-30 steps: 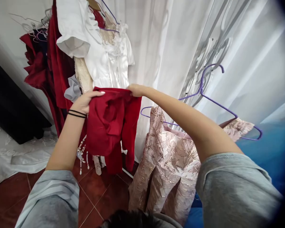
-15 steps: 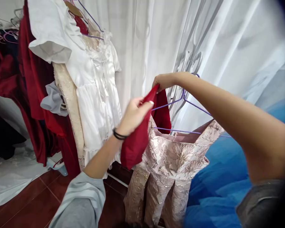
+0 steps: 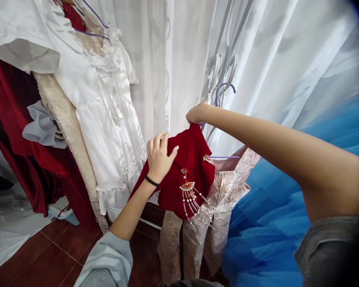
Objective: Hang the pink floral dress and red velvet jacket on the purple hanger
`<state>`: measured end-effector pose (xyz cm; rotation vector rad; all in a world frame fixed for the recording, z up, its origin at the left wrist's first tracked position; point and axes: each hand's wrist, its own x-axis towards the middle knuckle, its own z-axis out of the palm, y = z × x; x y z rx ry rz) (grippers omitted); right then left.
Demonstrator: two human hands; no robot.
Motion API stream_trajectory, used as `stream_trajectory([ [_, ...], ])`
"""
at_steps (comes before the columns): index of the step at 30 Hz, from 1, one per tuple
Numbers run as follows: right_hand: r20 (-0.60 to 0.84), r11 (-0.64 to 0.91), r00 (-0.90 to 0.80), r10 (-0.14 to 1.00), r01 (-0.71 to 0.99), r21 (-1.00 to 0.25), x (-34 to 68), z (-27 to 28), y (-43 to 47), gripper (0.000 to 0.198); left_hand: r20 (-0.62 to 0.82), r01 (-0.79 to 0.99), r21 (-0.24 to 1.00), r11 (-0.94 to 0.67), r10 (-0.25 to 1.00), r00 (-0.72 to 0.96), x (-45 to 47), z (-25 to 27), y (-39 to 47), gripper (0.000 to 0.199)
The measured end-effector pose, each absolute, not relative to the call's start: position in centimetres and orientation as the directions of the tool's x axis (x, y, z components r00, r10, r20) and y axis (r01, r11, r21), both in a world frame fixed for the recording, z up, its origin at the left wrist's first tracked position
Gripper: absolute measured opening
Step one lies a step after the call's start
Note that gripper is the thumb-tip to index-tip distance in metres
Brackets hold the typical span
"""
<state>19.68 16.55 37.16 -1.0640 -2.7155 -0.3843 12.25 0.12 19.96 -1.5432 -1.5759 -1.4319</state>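
Note:
A dark red garment (image 3: 179, 159), velvety in look, hangs in front of me with a fan-shaped ornament (image 3: 187, 186) and dangling bead strings on it. My right hand (image 3: 196, 113) is closed on its top edge and holds it up. At the garment's left side, my left hand (image 3: 160, 156) lies against the cloth with thumb and fingers apart. Behind it a pink brocade dress (image 3: 229, 189) hangs on a purple hanger (image 3: 225, 89), partly covered by the red cloth.
To the left hang a white dress (image 3: 92, 91), a beige sequined garment (image 3: 67, 123) and dark red clothes (image 3: 10, 111). Blue tulle (image 3: 272, 223) fills the lower right. White curtains (image 3: 185, 59) form the back, above a red tiled floor (image 3: 50, 255).
The red garment has spread and turned, so its beaded ornament now shows. My left hand has opened and shifted slightly left. The view has swung to the right.

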Motion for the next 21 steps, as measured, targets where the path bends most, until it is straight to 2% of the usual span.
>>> stream_trajectory([
  [2, -0.030, 0.723, -0.741, 0.670, 0.643, 0.252, 19.9, 39.3, 15.9, 0.021, 0.846, 0.915, 0.351, -0.197, 0.486, -0.219, 10.2, 20.3, 0.9, 0.034],
  [3, -0.150, 0.765, -0.756, 0.637, 0.596, 0.245, 20.1, 40.5, 15.5, 0.025, 0.820, 0.906, 0.368, -0.209, 0.532, -0.210, 9.6, 20.3, 1.3, 0.032],
  [4, -0.173, 0.829, -0.813, 0.556, 0.528, 0.185, 20.5, 41.5, 15.0, 0.031, 0.800, 0.898, 0.383, -0.216, 0.563, -0.206, 9.1, 20.3, 1.6, 0.032],
  [6, -0.051, 0.901, -0.901, 0.430, 0.425, 0.089, 21.6, 42.5, 13.6, 0.034, 0.787, 0.883, 0.409, -0.231, 0.578, -0.214, 8.6, 20.2, 2.0, 0.030],
  [7, 0.010, 0.894, -0.897, 0.441, 0.440, 0.088, 22.3, 42.1, 12.8, 0.038, 0.788, 0.872, 0.422, -0.250, 0.576, -0.216, 8.5, 20.1, 2.1, 0.029],
  [8, 0.027, 0.857, -0.864, 0.504, 0.503, 0.107, 23.1, 41.2, 12.0, 0.043, 0.790, 0.858, 0.433, -0.274, 0.573, -0.216, 8.5, 20.1, 2.0, 0.028],
  [10, -0.024, 0.742, -0.748, 0.663, 0.652, 0.157, 24.9, 37.9, 10.6, 0.051, 0.797, 0.837, 0.445, -0.317, 0.566, -0.210, 8.4, 20.1, 1.9, 0.026],
  [12, -0.007, 0.706, -0.711, 0.703, 0.696, 0.127, 27.0, 34.1, 10.0, 0.049, 0.801, 0.833, 0.445, -0.329, 0.561, -0.207, 8.3, 20.2, 1.8, 0.026],
  [14, 0.114, 0.776, -0.768, 0.630, 0.629, -0.048, 29.1, 31.0, 10.3, 0.045, 0.792, 0.847, 0.440, -0.297, 0.573, -0.211, 8.0, 20.2, 1.8, 0.027],
  [16, 0.234, 0.807, -0.780, 0.580, 0.513, -0.293, 30.9, 28.9, 11.0, 0.046, 0.768, 0.885, 0.417, -0.207, 0.602, -0.221, 7.7, 20.2, 1.6, 0.033],
  [19, 0.295, 0.721, -0.728, 0.619, 0.378, -0.581, 31.7, 26.5, 11.7, 0.060, 0.725, 0.944, 0.327, -0.044, 0.653, -0.221, 7.6, 20.3, 1.2, 0.044],
  [21, 0.306, 0.666, -0.691, 0.654, 0.336, -0.666, 31.0, 25.1, 11.5, 0.065, 0.723, 0.967, 0.253, 0.025, 0.660, -0.206, 8.0, 21.0, 1.1, 0.049],
])
